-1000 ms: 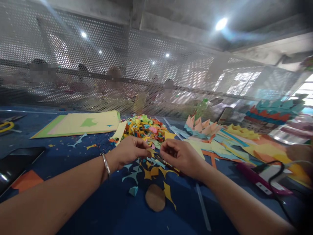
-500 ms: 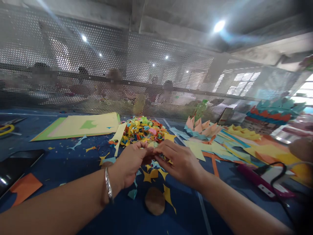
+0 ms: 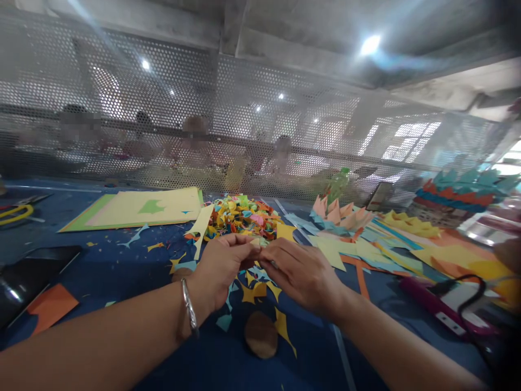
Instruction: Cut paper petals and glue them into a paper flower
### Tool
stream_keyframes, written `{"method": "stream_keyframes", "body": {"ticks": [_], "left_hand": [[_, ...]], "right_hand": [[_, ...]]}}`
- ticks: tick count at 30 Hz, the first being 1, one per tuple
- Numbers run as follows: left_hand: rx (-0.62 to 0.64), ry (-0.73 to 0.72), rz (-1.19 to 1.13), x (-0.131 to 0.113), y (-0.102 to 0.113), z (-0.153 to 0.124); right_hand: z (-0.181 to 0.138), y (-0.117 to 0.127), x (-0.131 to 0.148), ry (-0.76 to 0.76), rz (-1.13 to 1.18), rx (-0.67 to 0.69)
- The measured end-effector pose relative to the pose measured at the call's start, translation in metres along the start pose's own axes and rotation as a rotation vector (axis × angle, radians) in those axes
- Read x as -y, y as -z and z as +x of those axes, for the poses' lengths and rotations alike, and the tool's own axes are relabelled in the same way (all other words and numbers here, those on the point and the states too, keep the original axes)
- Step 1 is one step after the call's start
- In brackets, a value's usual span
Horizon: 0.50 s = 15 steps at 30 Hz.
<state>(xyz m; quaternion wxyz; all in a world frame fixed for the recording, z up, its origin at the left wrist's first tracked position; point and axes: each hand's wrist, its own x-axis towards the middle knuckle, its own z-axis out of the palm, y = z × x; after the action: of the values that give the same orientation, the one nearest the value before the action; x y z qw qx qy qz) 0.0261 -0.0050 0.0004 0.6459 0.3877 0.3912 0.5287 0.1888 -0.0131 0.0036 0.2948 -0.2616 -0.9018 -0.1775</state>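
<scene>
My left hand [image 3: 222,269], with a metal bangle on its wrist, and my right hand [image 3: 299,274] meet fingertip to fingertip above the blue table [image 3: 122,282]. Both are closed in a pinch on a small piece of paper [image 3: 260,245] that is mostly hidden between the fingers. Yellow and teal paper offcuts [image 3: 254,290] lie right under the hands. A heap of folded coloured paper bits [image 3: 242,214] sits just beyond them. A round brown disc [image 3: 261,335] lies on the table nearer me.
Yellow and green sheets [image 3: 138,209] lie at the back left, yellow-handled scissors [image 3: 16,212] at the far left. Cut coloured sheets [image 3: 386,239] spread to the right, with a pink tool and black cable [image 3: 443,315]. A perforated metal screen [image 3: 244,119] backs the table; people sit behind it.
My hands came together from slightly apart and lifted off the scraps; the fingertips now touch around the small paper piece. The view shifted slightly.
</scene>
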Motion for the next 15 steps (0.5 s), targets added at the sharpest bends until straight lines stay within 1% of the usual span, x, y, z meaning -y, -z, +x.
{"method": "stream_keyframes", "body": {"ticks": [3, 8, 15], "left_hand": [[-0.026, -0.014, 0.031, -0.002, 0.004, 0.005], [-0.021, 0.029, 0.026, -0.003, 0.004, 0.003], [-0.019, 0.062, -0.002, -0.005, -0.005, -0.007]], "right_hand": [[0.002, 0.002, 0.005, 0.016, 0.023, -0.009], [0.002, 0.002, 0.006, -0.023, 0.012, -0.054], [-0.003, 0.0, 0.001, -0.004, -0.089, -0.005]]}}
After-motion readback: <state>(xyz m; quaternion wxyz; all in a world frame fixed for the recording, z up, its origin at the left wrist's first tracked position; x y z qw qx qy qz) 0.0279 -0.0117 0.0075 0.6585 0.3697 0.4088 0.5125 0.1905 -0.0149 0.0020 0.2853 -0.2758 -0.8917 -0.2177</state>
